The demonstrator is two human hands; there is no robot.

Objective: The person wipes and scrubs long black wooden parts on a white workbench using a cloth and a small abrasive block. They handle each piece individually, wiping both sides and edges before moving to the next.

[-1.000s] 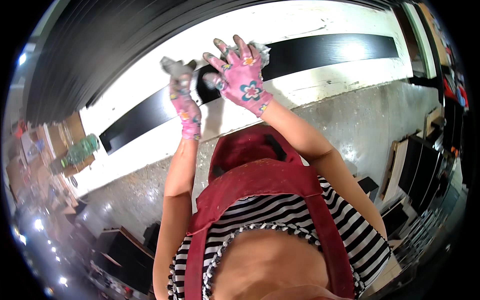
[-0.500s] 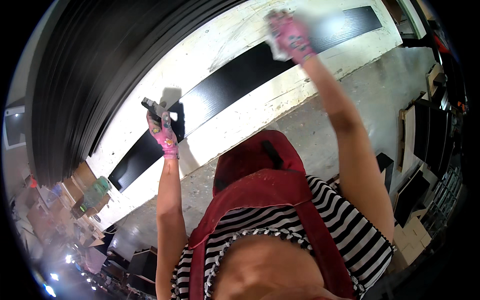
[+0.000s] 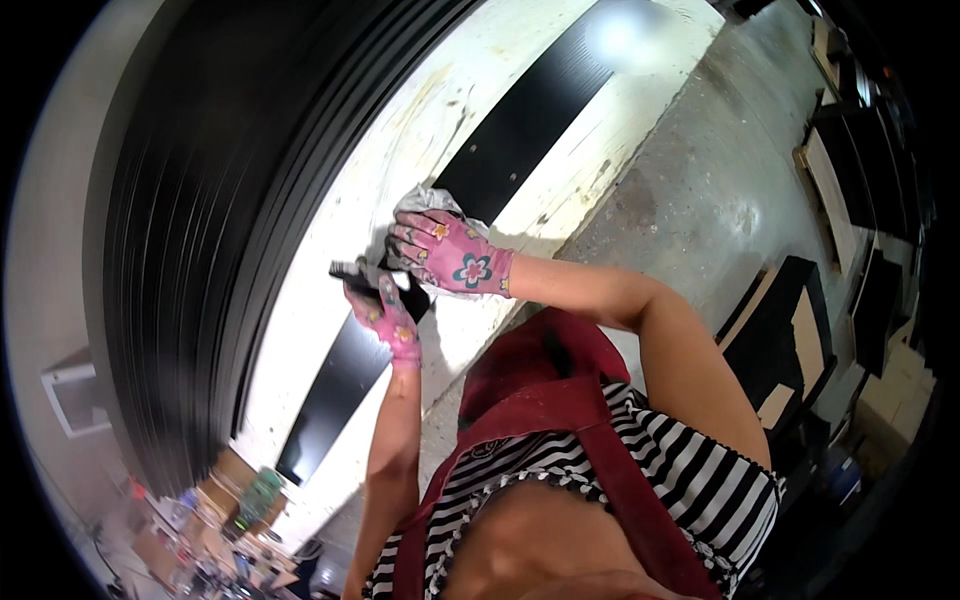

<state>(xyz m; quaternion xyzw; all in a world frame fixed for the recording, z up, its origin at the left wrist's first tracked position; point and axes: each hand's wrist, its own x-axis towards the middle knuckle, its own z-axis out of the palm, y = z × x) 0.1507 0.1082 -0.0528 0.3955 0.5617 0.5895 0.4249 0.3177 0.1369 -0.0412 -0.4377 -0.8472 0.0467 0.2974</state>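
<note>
A long, narrow black board (image 3: 530,125) lies across a scuffed white worktop (image 3: 590,145). My right hand (image 3: 458,255), in a pink flowered glove, presses a crumpled whitish cloth (image 3: 430,200) down over the middle of the board. Close beside it, my left hand (image 3: 388,322), gloved the same way, is closed around a small dark tool that looks like a brush (image 3: 350,272), held over the board. Its far end sits near the right hand's fingertips, and part of it is hidden by the fingers.
A tall stack of black boards (image 3: 200,220) borders the worktop on the left. A green plastic container (image 3: 262,497) stands among clutter beyond the worktop's near end. Black and wood-coloured panels (image 3: 785,340) rest on the concrete floor (image 3: 690,200) to the right.
My right hand has come from the board's far end back toward me, bringing the cloth beside my left hand. The view has turned, and the left hand still grips the brush-like tool.
</note>
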